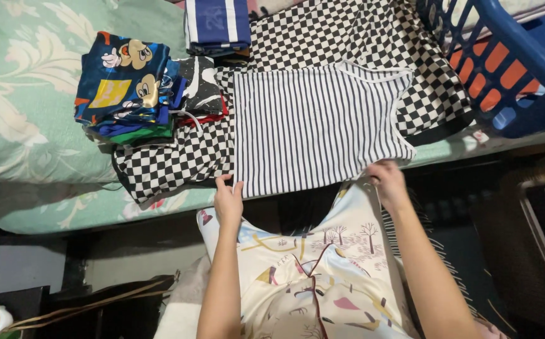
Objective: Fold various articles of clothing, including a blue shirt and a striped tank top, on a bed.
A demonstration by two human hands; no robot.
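A black-and-white striped sleeveless top (313, 129) lies flat on a black-and-white checkered cloth (341, 37) spread over the bed. My left hand (228, 199) pinches the top's near left corner at the bed edge. My right hand (387, 182) grips the near right corner of the same top. Both arms reach forward from my patterned cream shirt (313, 276).
A stack of folded cartoon-print clothes (125, 85) sits left of the top, beside a black-and-white folded piece (202, 85). A folded blue-and-white striped garment (217, 25) lies at the back. A blue laundry basket (505, 56) stands at the right. The bed has a green floral sheet (21, 107).
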